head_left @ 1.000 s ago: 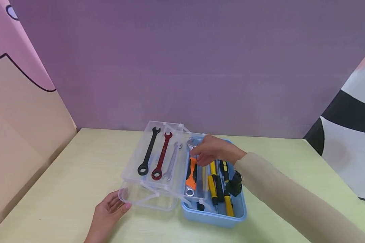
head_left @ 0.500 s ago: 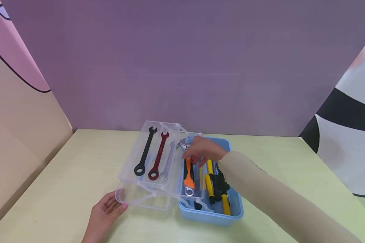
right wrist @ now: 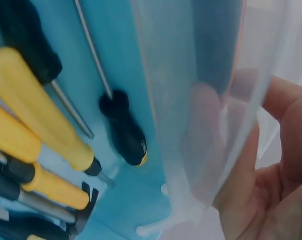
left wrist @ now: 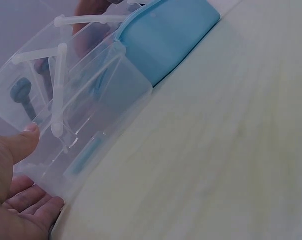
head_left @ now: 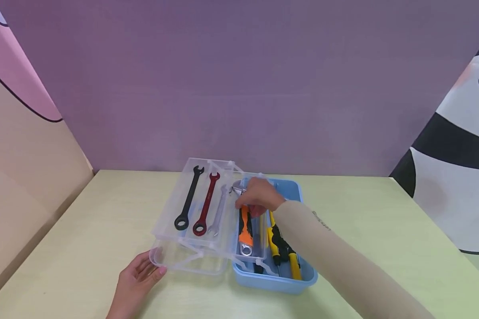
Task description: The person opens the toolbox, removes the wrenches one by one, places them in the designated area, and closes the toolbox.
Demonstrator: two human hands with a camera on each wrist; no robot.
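A blue toolbox point(head_left: 277, 283) stands open on the table, with clear trays swung out to its left. The upper tray point(head_left: 169, 212) carries a black wrench point(head_left: 187, 199), a red wrench point(head_left: 205, 204) and a silver wrench point(head_left: 218, 210). An orange-handled adjustable wrench point(head_left: 245, 230) lies in the tray beside them. My right hand point(head_left: 255, 197) grips that tray's far end; its fingers point(right wrist: 286, 165) curl round the clear wall point(right wrist: 201, 100). My left hand point(head_left: 137, 277) rests at the lowest clear tray's point(head_left: 191, 261) corner. Its thumb point(left wrist: 20, 145) touches the wall and its fingers lie straight.
Yellow-handled screwdrivers point(head_left: 273, 246) and a small black screwdriver point(right wrist: 123, 130) lie in the blue box's bottom. A purple wall rises behind the pale green table point(head_left: 383, 230). A panel slants in on the left and patterned cloth hangs on the right.
My right hand has slid a little left over the far end of the wrench tray. The left hand has stayed at the lower tray's corner.
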